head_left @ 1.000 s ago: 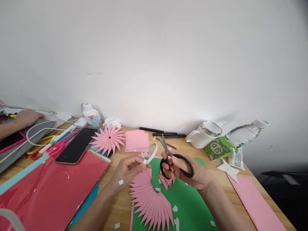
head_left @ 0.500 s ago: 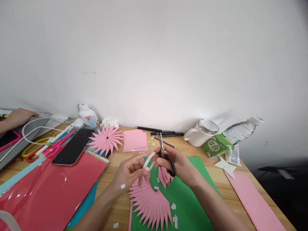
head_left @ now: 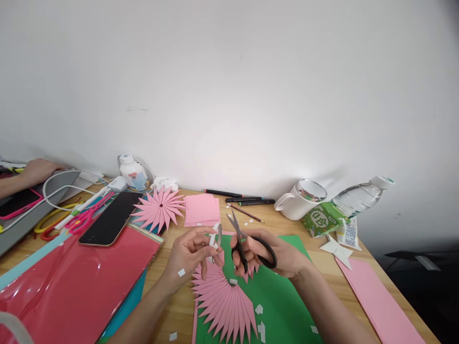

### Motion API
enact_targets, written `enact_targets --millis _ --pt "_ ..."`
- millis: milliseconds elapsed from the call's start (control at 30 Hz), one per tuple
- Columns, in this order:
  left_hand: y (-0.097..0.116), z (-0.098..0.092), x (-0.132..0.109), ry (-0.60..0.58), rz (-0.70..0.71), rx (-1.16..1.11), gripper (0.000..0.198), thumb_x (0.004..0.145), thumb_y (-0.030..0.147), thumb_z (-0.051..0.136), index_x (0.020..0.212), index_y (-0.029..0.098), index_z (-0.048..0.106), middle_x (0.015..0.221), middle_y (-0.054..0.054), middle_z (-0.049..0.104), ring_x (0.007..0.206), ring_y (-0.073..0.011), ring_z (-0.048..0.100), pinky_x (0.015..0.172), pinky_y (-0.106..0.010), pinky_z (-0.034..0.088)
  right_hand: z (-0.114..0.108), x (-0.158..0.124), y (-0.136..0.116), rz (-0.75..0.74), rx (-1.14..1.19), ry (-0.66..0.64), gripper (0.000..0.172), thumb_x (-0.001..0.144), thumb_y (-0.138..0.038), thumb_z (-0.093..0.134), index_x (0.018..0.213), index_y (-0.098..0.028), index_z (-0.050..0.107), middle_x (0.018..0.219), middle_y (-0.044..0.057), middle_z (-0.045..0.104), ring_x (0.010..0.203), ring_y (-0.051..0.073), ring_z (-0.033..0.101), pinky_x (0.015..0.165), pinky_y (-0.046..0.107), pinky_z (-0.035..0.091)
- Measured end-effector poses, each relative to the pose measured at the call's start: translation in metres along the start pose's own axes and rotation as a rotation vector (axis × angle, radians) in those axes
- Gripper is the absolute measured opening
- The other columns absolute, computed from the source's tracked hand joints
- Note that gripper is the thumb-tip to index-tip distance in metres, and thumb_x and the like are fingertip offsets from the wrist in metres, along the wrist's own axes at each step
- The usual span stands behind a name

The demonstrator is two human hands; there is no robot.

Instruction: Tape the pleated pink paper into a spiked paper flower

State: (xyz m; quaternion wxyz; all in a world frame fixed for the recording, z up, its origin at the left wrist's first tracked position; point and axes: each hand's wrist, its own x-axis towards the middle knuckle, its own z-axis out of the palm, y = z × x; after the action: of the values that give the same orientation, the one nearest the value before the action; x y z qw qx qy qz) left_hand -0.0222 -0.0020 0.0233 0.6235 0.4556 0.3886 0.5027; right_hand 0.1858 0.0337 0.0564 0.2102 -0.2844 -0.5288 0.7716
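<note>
My left hand (head_left: 191, 253) pinches a roll of white tape (head_left: 215, 240), its ring tilted on edge between thumb and fingers. A small white piece clings to the back of that wrist. In my right hand (head_left: 276, 253) are black-handled scissors (head_left: 239, 228), blades pointing up and slightly apart, clear of the tape. Below both hands a pink folded-paper fan (head_left: 229, 306) of pointed pleats lies on a green sheet (head_left: 283, 306). A smaller pink pleated piece (head_left: 252, 270) is partly hidden under my right hand.
A finished-looking pink paper star (head_left: 161, 206) and pink squares (head_left: 202, 210) lie behind. Pens (head_left: 247, 201), a mug (head_left: 299, 198), a green box (head_left: 322, 219) and a water bottle (head_left: 360, 196) line the wall. At left are a phone (head_left: 109, 220), red sheets (head_left: 89, 282) and another person's hand (head_left: 39, 173).
My right hand has drawn the scissors away from the tape and down, with the blades tilting left. White bits now show near the pencil. My left hand keeps the tape, turned more edge-on.
</note>
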Motion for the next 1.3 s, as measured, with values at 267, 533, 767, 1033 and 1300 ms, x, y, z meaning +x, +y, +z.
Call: enact_targets --millis 267,533,767,1033,1300 --pt "-0.002 -0.007 0.005 0.051 0.074 -0.039 0.034 0.068 0.029 0.077 0.095 0.015 0.06 0.069 -0.004 0.069 0.045 -0.0156 0.063 0.028 -0.017 0.042 0.001 0.001 0.013 0.098 0.219 -0.32 0.059 0.078 -0.067 0.054 0.095 -0.01 0.056 0.062 0.003 0.061 0.046 0.013 0.06 0.063 0.038 0.054" --pt "0.0 -0.003 0.001 0.031 0.076 -0.025 0.024 0.07 0.031 0.076 0.085 0.014 0.069 0.064 -0.002 0.065 0.044 -0.0118 0.06 0.032 -0.017 0.044 0.005 0.008 0.02 0.155 0.365 -0.348 0.057 0.075 -0.067 0.057 0.089 -0.011 0.056 0.063 0.0 0.06 0.047 0.01 0.057 0.077 0.048 0.052" --pt "-0.002 -0.004 0.0 -0.026 0.061 -0.008 0.023 0.071 0.033 0.075 0.078 0.013 0.066 0.062 -0.003 0.064 0.047 -0.0128 0.06 0.031 -0.017 0.044 0.013 0.013 0.021 0.163 0.409 -0.325 0.056 0.073 -0.067 0.06 0.087 -0.012 0.054 0.061 -0.003 0.059 0.043 0.007 0.051 0.082 0.054 0.049" --pt "-0.001 -0.005 0.001 -0.029 0.056 0.003 0.023 0.071 0.033 0.075 0.075 0.013 0.064 0.065 -0.004 0.065 0.047 -0.0127 0.06 0.032 -0.018 0.043 0.016 0.013 0.018 0.195 0.366 -0.246 0.058 0.067 -0.068 0.066 0.083 -0.014 0.052 0.054 -0.007 0.052 0.039 0.005 0.046 0.066 0.043 0.057" --pt "0.004 -0.009 0.002 -0.092 0.015 0.029 0.024 0.071 0.034 0.075 0.077 0.013 0.065 0.066 -0.003 0.063 0.048 -0.014 0.062 0.033 -0.018 0.044 0.012 0.008 0.016 0.13 0.187 -0.184 0.052 0.071 -0.063 0.066 0.081 -0.014 0.052 0.048 -0.01 0.046 0.034 0.002 0.037 0.041 0.018 0.044"
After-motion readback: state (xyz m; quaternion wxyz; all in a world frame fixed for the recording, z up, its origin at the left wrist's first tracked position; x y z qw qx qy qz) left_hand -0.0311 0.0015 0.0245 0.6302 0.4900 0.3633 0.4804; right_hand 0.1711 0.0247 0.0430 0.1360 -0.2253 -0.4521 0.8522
